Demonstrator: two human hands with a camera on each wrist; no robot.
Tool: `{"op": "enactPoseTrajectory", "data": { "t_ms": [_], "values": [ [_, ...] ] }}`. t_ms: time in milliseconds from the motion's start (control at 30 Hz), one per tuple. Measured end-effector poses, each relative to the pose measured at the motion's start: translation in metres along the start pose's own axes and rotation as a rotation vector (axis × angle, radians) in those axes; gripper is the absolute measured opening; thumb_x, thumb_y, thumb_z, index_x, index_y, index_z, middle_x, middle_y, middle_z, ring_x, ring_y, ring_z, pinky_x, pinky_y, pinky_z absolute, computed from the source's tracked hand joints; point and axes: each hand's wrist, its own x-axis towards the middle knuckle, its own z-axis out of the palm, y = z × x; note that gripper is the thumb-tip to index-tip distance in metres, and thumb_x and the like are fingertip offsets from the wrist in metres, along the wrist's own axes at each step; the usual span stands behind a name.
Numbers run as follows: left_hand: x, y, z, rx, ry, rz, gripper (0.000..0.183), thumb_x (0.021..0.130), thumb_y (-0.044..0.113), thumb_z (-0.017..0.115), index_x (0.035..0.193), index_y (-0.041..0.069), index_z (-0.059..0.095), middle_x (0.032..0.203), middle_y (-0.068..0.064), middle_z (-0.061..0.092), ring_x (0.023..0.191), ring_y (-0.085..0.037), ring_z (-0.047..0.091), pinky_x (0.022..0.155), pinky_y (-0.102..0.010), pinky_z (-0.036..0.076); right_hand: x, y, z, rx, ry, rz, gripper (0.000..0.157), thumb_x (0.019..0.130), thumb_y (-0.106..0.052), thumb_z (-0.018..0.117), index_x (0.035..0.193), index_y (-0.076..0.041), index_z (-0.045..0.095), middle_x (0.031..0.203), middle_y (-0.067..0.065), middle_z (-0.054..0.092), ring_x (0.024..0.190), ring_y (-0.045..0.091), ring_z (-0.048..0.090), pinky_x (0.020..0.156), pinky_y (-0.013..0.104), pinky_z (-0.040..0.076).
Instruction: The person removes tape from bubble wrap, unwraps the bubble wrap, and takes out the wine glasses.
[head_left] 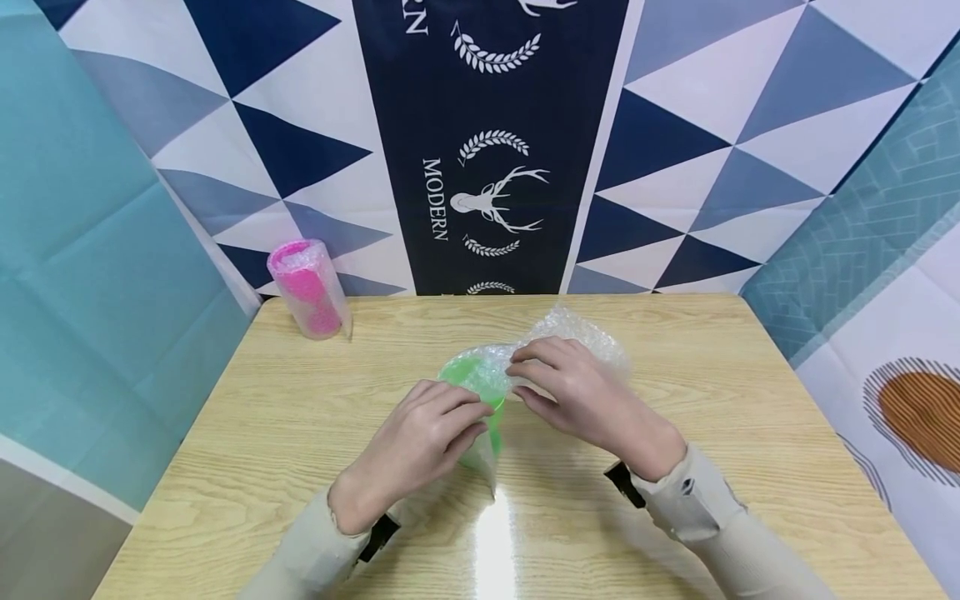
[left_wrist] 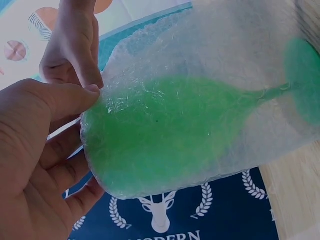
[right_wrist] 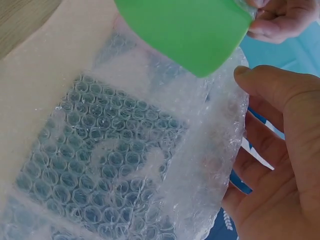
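green goblet (right_wrist: 185, 35), right of and nearer than the pink wrapped roll (head_left: 306, 290), should be light, slick, fragile at the stem, so hold the bowl; left hand (head_left: 429, 432) pinches its rim, right hand (head_left: 577, 390) pinches bubble wrap (right_wrist: 105, 160), fingers half-curled.
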Motion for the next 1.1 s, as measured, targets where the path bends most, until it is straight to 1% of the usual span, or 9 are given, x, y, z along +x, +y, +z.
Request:
{"op": "enactPoseTrajectory", "data": {
  "t_ms": [100,333,567,800,967,1100],
  "values": [
    [-0.001,-0.002,0.0,0.001,0.004,0.006,0.017,0.091,0.018,0.079,0.107,0.014,0.076,0.105,0.003,0.074,0.097,-0.016,0.069,0.084,-0.03,0.055,-0.001,0.004,0.0,0.005,0.038,-0.005,0.028,0.079,-0.007,0.087,0.104,-0.004,0.075,0.106,0.008,0.073,0.099,0.026,0.07,0.085,0.043,0.061],
    [-0.005,-0.005,0.0,-0.01,0.008,0.015,0.017,0.089,0.015,0.08,0.105,0.013,0.076,0.104,0.003,0.074,0.097,-0.017,0.068,0.088,-0.031,0.056,-0.004,0.013,-0.007,-0.015,0.051,0.045,0.029,0.079,-0.005,0.086,0.105,-0.005,0.075,0.106,0.008,0.073,0.099,0.027,0.07,0.083,0.043,0.061],
    [-0.008,-0.007,0.0,-0.025,0.027,0.023,0.016,0.088,0.012,0.08,0.103,0.012,0.075,0.101,0.002,0.073,0.097,-0.018,0.067,0.091,-0.033,0.056,-0.007,0.022,-0.011,-0.035,0.069,0.082,0.028,0.079,-0.004,0.085,0.105,-0.004,0.074,0.104,0.009,0.073,0.099,0.029,0.07,0.086,0.044,0.061],
    [-0.01,-0.009,0.0,-0.057,0.024,0.03,0.018,0.087,0.008,0.079,0.103,0.012,0.074,0.101,0.003,0.072,0.096,-0.017,0.066,0.093,-0.032,0.057,-0.009,0.031,-0.014,-0.045,0.113,0.132,0.024,0.082,-0.005,0.084,0.103,-0.002,0.075,0.103,0.01,0.074,0.1,0.031,0.071,0.089,0.046,0.06],
    [-0.011,-0.01,-0.001,-0.074,0.031,0.041,0.018,0.086,0.006,0.079,0.103,0.011,0.074,0.1,0.002,0.072,0.098,-0.018,0.067,0.098,-0.032,0.056,-0.013,0.037,-0.016,-0.049,0.114,0.164,0.022,0.082,-0.004,0.084,0.102,-0.002,0.075,0.103,0.011,0.074,0.101,0.031,0.07,0.09,0.047,0.06],
    [-0.013,-0.011,-0.001,-0.083,0.03,0.051,0.019,0.085,0.005,0.079,0.103,0.01,0.073,0.099,0.002,0.071,0.098,-0.017,0.067,0.104,-0.036,0.055,-0.016,0.041,-0.017,-0.06,0.113,0.197,0.022,0.081,-0.003,0.085,0.101,-0.001,0.074,0.104,0.012,0.074,0.101,0.032,0.07,0.089,0.047,0.061]
  ]
}}
